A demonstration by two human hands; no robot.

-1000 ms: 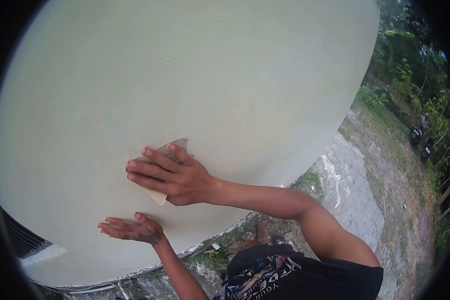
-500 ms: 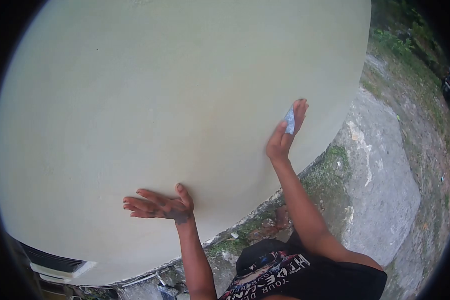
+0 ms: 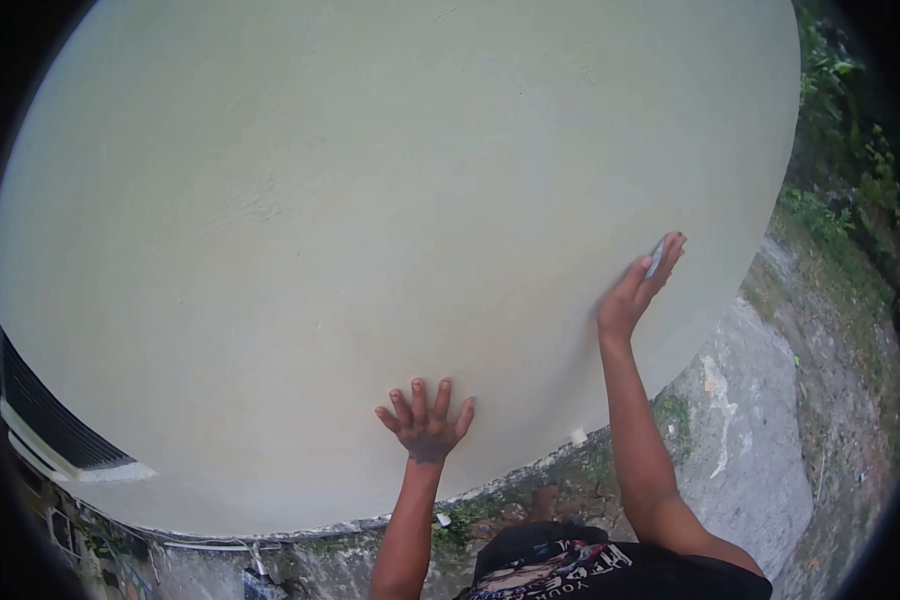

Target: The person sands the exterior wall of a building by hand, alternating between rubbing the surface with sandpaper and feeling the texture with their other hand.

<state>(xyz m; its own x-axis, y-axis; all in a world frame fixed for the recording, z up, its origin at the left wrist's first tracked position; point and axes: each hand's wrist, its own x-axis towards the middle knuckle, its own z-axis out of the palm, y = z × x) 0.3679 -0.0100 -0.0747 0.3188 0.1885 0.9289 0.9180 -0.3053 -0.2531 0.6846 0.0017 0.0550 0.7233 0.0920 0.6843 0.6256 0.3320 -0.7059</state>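
Note:
A smooth pale green-white wall (image 3: 350, 250) fills most of the view. My left hand (image 3: 428, 425) rests against its lower part with the fingers spread, holding nothing; dark smudges mark the back of the hand. Farther right and higher, my right hand (image 3: 635, 292) presses against the wall. Between its thumb and fingers is a small light-blue piece of what looks like sandpaper (image 3: 656, 258). Only a narrow strip of the piece shows; the rest is hidden by the hand.
A dark slatted vent (image 3: 60, 415) with a pale sill is at lower left. Rough, mossy ground runs along the wall's foot, with a large grey concrete slab (image 3: 750, 420) at right. Green plants (image 3: 840, 160) grow beyond the wall's right edge. A white pipe (image 3: 215, 547) lies low.
My left hand has turned from fingers pointing left to fingers pointing up, flat on the wall. My right hand still holds the light-blue piece, now tilted more edge-on. The view has shifted.

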